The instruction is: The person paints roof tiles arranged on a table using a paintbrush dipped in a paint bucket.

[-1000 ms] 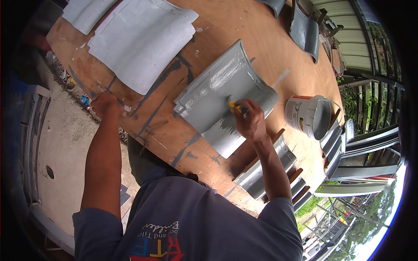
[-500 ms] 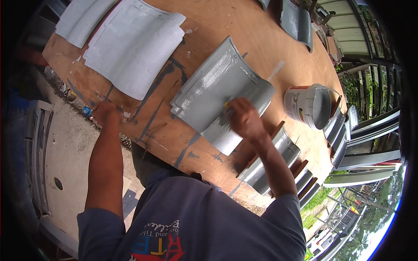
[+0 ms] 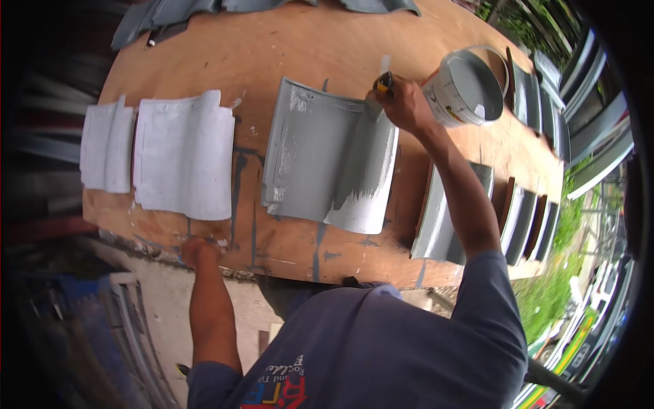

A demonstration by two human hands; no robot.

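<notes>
A curved roof tile (image 3: pixel 320 157) lies on the wooden table (image 3: pixel 272 51), mostly coated in wet grey paint, with a white patch at its lower right. My right hand (image 3: pixel 402 102) grips a brush (image 3: pixel 385 83) with a black and yellow handle at the tile's upper right corner. Just right of that hand stands a white bucket (image 3: pixel 446 92) holding grey paint. My left hand (image 3: pixel 201 252) rests at the table's near edge, below an unpainted white tile (image 3: pixel 184 157); its fingers are too blurred to make out.
Another white tile (image 3: pixel 107 146) lies at the far left. Several grey tiles line the far edge. A grey tile (image 3: pixel 449 211) leans on a wooden strip under my right forearm, with more tiles farther right.
My right hand and the brush have moved from the tile's middle to its upper right corner, beside the bucket. The camera view has turned. More of the tile's lower part is grey.
</notes>
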